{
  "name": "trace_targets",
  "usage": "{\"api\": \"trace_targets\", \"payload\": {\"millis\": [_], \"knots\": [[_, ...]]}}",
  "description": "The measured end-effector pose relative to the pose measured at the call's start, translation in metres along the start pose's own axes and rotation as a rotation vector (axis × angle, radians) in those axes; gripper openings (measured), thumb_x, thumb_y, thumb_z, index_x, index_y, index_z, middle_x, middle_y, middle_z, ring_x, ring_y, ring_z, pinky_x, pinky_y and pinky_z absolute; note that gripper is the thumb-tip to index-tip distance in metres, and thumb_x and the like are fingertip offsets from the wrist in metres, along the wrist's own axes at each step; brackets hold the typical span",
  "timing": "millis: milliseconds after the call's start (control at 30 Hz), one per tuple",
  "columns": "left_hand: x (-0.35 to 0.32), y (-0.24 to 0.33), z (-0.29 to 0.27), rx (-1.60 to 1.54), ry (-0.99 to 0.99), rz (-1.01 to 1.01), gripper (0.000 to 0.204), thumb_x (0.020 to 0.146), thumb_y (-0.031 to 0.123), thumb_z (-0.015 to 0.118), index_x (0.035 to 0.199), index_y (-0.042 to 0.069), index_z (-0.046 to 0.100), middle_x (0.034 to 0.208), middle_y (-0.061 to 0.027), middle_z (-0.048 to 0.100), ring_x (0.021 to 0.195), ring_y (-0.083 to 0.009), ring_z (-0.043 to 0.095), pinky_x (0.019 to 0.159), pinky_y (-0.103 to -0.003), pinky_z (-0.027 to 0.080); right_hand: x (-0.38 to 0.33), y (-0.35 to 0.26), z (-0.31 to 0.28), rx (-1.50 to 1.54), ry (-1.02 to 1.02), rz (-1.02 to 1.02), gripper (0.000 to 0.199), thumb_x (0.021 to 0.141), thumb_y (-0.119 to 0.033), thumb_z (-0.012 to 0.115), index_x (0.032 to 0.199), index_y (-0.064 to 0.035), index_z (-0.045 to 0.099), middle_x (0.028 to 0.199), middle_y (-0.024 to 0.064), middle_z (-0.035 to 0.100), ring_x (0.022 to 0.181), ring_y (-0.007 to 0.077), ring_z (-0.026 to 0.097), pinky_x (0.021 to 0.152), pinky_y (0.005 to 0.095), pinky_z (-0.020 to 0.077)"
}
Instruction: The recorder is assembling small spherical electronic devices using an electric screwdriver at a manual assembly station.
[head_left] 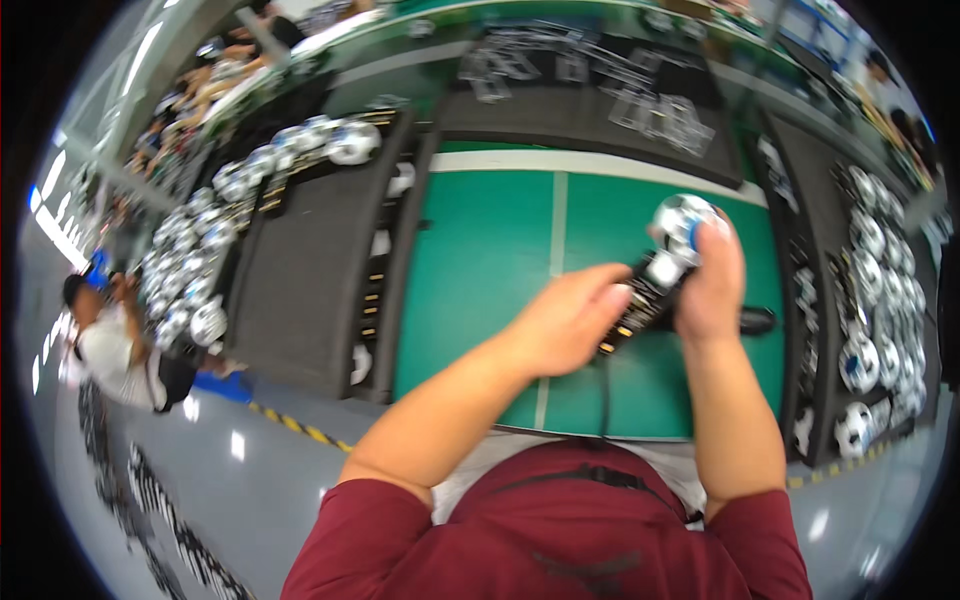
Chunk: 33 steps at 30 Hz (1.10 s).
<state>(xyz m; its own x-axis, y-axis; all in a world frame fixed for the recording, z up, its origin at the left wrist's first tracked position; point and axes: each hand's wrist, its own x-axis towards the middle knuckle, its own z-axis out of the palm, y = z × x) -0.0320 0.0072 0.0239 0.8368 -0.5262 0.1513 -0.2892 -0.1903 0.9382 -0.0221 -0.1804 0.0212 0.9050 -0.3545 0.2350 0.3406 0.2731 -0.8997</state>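
Fingers of the right hand (712,280) are curled tight around a small silver-and-white ball-shaped part (680,222), which sits at the top end of a slim black component (645,300) with gold marks along its side. Fingers of the left hand (565,320) are bent and drawn together, pinching the lower end of that same black component from the side; the thumb lies along its edge. Both forearms come up from the lower rim, the left crossing diagonally, the right rising almost straight, wrists bent inward so the hands meet above the green mat (480,260).

Right of the green mat, a dark tray (812,250) holds rows of shiny ball-shaped parts (880,290), laid side by side. Left of the mat lies a long dark panel (310,280), and beyond it another tray packed with the same silver balls (200,260). Behind the mat, clear flat plastic pieces (640,100) are spread on a dark sheet. Far left of the mat, another person in a white top (115,350) bends over.
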Motion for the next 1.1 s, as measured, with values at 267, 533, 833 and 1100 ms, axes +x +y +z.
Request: {"api": "trace_targets", "payload": {"millis": [267,533,833,1100], "knots": [[0.002,-0.007,0.004,-0.243,-0.021,-0.058,0.037,0.105,0.014,0.047,0.138,-0.002,0.055,0.104,-0.0112,0.068,0.078,-0.0136,0.062,0.07,-0.024,0.05,0.008,0.001,-0.001,-0.008,-0.087,0.097,0.04,0.102,-0.021,0.055,0.135,-0.0005,0.05,0.117,0.014,0.067,0.1,0.02,0.066,0.091,0.0306,0.0504],[0.001,-0.012,0.01,-0.212,0.132,-0.063,0.035,0.106,0.015,0.046,0.133,-0.003,0.058,0.099,-0.0101,0.069,0.076,-0.0155,0.061,0.069,-0.027,0.05,-0.004,0.009,0.01,-0.064,-0.303,-0.011,0.062,0.094,-0.005,0.064,0.148,-0.0031,0.033,0.129,0.0168,0.059,0.106,0.0231,0.067,0.095,0.0344,0.0526],[-0.002,-0.004,0.014,0.187,0.309,0.055,0.033,0.103,0.015,0.049,0.127,-0.003,0.062,0.098,-0.017,0.072,0.079,-0.0304,0.065,0.073,-0.039,0.052,-0.01,0.017,0.028,-0.059,-0.23,-0.052,0.06,0.092,0.0,0.064,0.145,-0.0024,0.036,0.125,0.0161,0.059,0.1,0.0226,0.068,0.091,0.0327,0.0544],[0.001,-0.002,0.021,0.099,0.352,0.1,0.034,0.1,0.015,0.055,0.125,-0.006,0.063,0.105,-0.0215,0.073,0.084,-0.0362,0.068,0.076,-0.041,0.054,-0.018,-0.001,0.025,-0.077,-0.222,0.026,0.069,0.092,0.003,0.061,0.152,-0.0027,0.027,0.131,0.0181,0.056,0.103,0.0231,0.065,0.093,0.0341,0.0531]]}}
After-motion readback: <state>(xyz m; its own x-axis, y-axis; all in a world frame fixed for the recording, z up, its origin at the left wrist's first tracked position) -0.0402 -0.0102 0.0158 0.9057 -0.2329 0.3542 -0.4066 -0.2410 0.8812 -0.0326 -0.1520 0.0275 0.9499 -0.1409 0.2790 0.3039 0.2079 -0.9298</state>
